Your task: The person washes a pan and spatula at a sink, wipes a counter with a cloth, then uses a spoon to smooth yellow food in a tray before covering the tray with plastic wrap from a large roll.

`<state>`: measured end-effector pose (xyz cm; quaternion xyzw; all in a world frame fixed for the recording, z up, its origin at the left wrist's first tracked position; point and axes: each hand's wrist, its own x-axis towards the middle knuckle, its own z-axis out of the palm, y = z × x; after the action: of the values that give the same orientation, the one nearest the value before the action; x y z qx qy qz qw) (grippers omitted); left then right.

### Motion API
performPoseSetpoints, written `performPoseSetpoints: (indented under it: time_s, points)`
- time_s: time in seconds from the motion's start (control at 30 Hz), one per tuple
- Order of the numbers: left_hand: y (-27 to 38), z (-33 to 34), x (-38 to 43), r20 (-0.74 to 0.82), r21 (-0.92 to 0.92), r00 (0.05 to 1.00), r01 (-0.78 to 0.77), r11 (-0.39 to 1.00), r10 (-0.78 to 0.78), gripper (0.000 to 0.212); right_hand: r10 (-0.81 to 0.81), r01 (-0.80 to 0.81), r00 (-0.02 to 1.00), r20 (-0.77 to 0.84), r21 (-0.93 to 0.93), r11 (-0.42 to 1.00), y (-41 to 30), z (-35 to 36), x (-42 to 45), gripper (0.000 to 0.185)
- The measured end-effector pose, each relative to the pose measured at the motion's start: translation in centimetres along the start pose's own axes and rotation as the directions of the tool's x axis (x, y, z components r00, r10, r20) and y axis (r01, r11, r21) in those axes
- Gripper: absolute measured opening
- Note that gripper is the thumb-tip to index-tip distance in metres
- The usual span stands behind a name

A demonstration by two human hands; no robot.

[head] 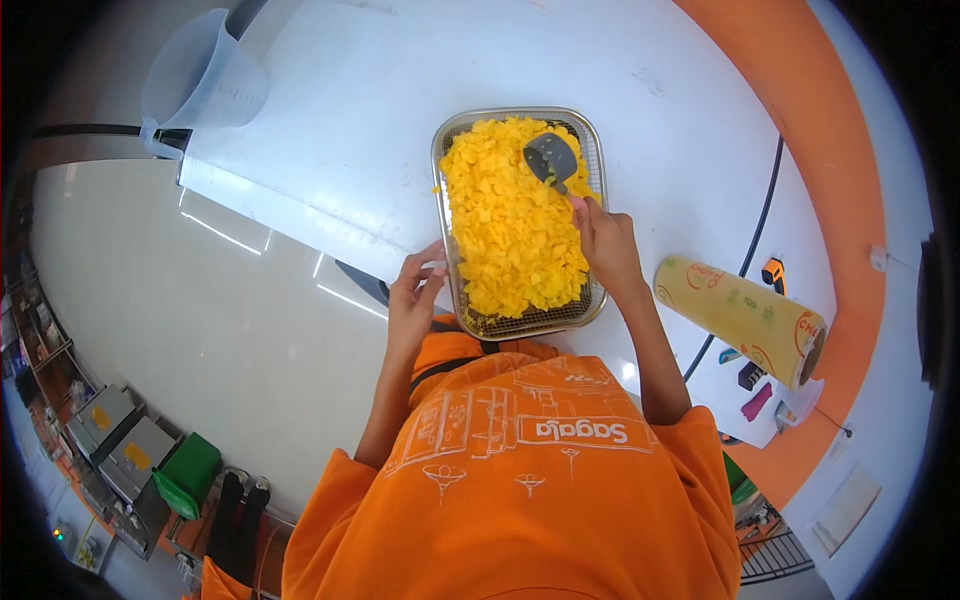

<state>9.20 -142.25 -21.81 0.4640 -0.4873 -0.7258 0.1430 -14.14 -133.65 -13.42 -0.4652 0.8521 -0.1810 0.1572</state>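
A metal wire-mesh tray (538, 330) stands on the white table at its front edge, right before me. Small thin yellow pieces (517, 225), perhaps chopped food, fill most of it, with bare mesh showing along the sides and front. My right hand (611, 244) grips the handle of a dark grey scoop (550, 156). The scoop's bowl is over the pieces at the far right, and a few bits cling inside it. At the tray's left side, the fingers and thumb of my left hand (414, 292) hold the rim.
A translucent plastic measuring jug (217, 82) stands at the table's far left corner. On the right lies a large roll of cling film (739, 319), near a black cable (765, 199) and an orange-black handheld device (774, 274). A green bin (187, 472) stands across the floor, lower left.
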Motion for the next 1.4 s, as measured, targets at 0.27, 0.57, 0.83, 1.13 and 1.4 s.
performPoseSetpoints:
  time_s: [0.27, 0.57, 0.83, 1.13, 1.4]
  points:
    - [-0.5, -0.9, 0.5, 0.067, 0.269, 0.979, -0.205, 0.941, 0.194, 0.034, 0.136, -0.120, 0.988, -0.077, 0.180, 0.976, 0.1, -0.9, -2.8, 0.036]
    - [-7.1, -2.9, 4.1, 0.282, 0.061, 0.939, -0.223, 0.973, 0.198, 0.035, 0.023, -0.016, 0.995, 0.096, -0.067, 0.998, 1.0, -2.2, -8.9, 0.021]
    - [-0.8, -4.6, -0.2, 0.141, 0.156, 0.980, -0.159, 0.975, 0.137, 0.036, 0.015, -0.095, 0.970, -0.243, -0.321, 0.942, 1.9, -0.8, -9.6, 0.032]
    - [-9.1, -8.2, -7.5, 0.168, 0.421, 0.980, 0.029, 0.907, -0.109, 0.040, 0.607, -0.548, 0.788, -0.107, 0.328, 0.769, 3.9, 15.0, -33.3, 0.036]
    - [-9.4, -15.7, -1.5, 0.091, 0.739, 0.969, 0.089, 0.667, -0.230, 0.042, 0.600, -0.796, 0.361, 0.714, -0.100, 0.597, 0.6, 9.3, -26.9, 0.035]
